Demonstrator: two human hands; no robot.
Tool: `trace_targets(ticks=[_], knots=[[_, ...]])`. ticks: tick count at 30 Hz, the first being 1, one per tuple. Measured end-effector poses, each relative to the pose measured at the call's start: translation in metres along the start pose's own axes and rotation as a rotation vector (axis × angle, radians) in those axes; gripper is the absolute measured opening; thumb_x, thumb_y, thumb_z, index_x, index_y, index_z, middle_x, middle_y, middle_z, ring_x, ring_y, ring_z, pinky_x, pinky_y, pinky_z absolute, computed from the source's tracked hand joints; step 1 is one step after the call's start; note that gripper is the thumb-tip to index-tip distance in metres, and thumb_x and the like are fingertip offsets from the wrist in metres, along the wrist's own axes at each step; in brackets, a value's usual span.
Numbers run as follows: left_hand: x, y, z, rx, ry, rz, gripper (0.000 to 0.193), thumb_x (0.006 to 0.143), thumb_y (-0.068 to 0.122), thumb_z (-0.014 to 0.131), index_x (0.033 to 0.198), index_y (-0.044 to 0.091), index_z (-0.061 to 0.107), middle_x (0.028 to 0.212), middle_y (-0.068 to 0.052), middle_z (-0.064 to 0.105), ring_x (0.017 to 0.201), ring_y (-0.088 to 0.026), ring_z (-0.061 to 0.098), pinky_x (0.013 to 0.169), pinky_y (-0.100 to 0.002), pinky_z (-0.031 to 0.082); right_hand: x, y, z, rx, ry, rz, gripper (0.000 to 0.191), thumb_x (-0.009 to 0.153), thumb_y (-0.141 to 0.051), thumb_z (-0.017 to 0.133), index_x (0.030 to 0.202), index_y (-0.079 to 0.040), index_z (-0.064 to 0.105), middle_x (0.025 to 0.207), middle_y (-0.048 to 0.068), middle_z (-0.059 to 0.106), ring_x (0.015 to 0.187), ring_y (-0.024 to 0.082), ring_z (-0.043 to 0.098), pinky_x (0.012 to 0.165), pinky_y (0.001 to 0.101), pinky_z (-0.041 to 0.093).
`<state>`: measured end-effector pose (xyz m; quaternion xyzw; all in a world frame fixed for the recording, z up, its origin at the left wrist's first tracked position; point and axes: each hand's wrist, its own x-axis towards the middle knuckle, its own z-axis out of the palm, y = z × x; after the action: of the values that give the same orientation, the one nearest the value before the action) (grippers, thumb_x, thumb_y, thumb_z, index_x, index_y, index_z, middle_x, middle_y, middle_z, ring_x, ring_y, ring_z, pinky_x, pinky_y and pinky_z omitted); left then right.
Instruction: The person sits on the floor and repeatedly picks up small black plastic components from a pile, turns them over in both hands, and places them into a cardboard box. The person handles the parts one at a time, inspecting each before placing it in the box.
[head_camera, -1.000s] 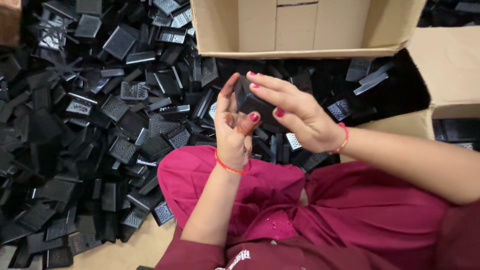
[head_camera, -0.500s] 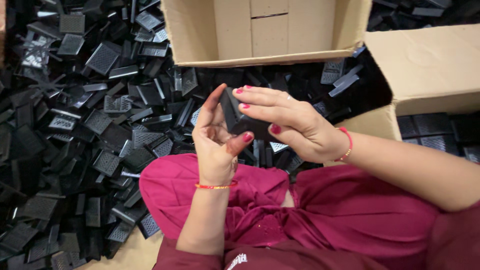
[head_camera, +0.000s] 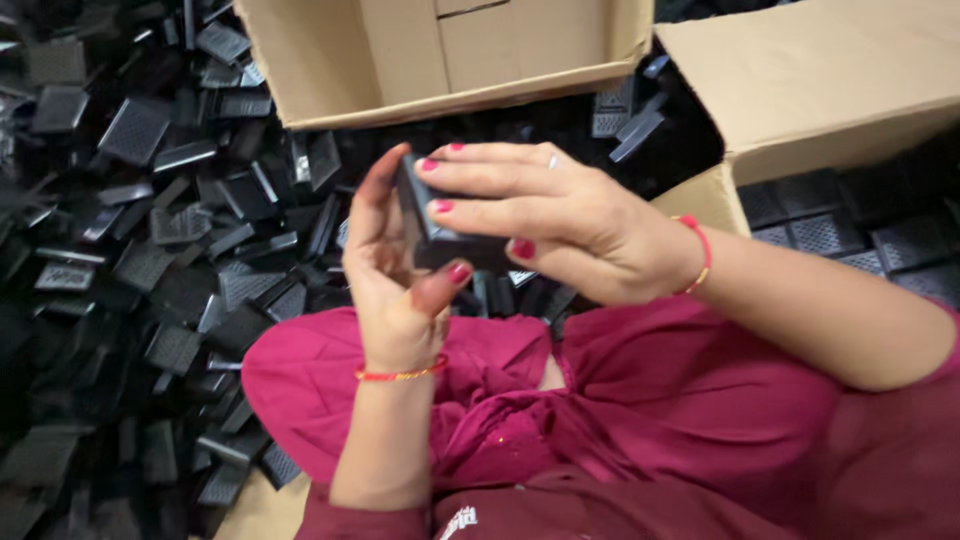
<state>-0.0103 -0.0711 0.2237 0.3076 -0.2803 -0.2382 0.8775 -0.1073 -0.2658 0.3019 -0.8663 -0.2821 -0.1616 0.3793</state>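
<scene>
A small packing or sorting workshop: a deep heap of identical black plastic grille parts (head_camera: 170, 250) covers the floor, with open cardboard cartons (head_camera: 440, 55) standing among them.

Magenta garment (head_camera: 650, 430), red wristbands (head_camera: 400, 374), pink-painted nails, a ring.

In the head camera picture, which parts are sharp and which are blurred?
Head view: the hands, left hand and right hand, and the small black plastic part look slightly soft; the pile of black ribbed plastic pieces blurs toward the dim left edge.
</scene>
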Motion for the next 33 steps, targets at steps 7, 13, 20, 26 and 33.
trace_targets(ticks=[7,13,20,26,33], knots=[[0.004,-0.011,-0.012,-0.068,0.090,-0.089,0.085,0.082,-0.014,0.077,0.157,-0.001,0.039,0.150,-0.016,0.055,0.138,-0.025,0.057,0.118,-0.038,0.049,-0.003,0.019,0.016,0.097,0.056,0.090,0.044,0.106,-0.004,0.048,0.150,-0.001,0.052,0.162,0.022,0.047,0.156,0.037,0.047,0.131,0.0453,0.035],[0.001,-0.016,-0.022,-0.073,0.152,-0.110,0.082,0.085,-0.015,0.077,0.158,-0.001,0.042,0.148,-0.018,0.057,0.132,-0.025,0.062,0.113,-0.036,0.053,-0.005,0.032,0.035,0.188,0.133,0.110,0.042,0.108,-0.003,0.046,0.149,-0.001,0.053,0.159,0.021,0.052,0.152,0.034,0.049,0.130,0.0407,0.036],[-0.002,-0.021,-0.032,-0.122,0.173,-0.151,0.084,0.085,-0.014,0.079,0.159,-0.001,0.041,0.154,-0.018,0.053,0.126,-0.025,0.064,0.108,-0.035,0.055,-0.002,0.035,0.039,0.184,0.114,0.153,0.041,0.106,-0.001,0.047,0.146,0.001,0.055,0.154,0.021,0.056,0.151,0.035,0.052,0.130,0.0422,0.037],[-0.005,-0.022,-0.035,-0.114,0.170,-0.114,0.086,0.082,-0.019,0.077,0.158,-0.003,0.042,0.155,-0.017,0.052,0.136,-0.026,0.060,0.115,-0.036,0.053,-0.001,0.032,0.042,0.109,0.135,0.119,0.039,0.103,0.002,0.049,0.141,0.002,0.058,0.150,0.022,0.059,0.148,0.036,0.056,0.128,0.0425,0.041],[-0.008,-0.014,-0.042,-0.091,0.151,-0.163,0.089,0.081,-0.019,0.079,0.159,-0.001,0.041,0.152,-0.017,0.054,0.136,-0.027,0.059,0.114,-0.039,0.053,0.001,0.030,0.044,0.121,0.100,0.126,0.038,0.103,0.002,0.052,0.140,0.001,0.059,0.151,0.022,0.059,0.147,0.037,0.057,0.125,0.0404,0.043]])
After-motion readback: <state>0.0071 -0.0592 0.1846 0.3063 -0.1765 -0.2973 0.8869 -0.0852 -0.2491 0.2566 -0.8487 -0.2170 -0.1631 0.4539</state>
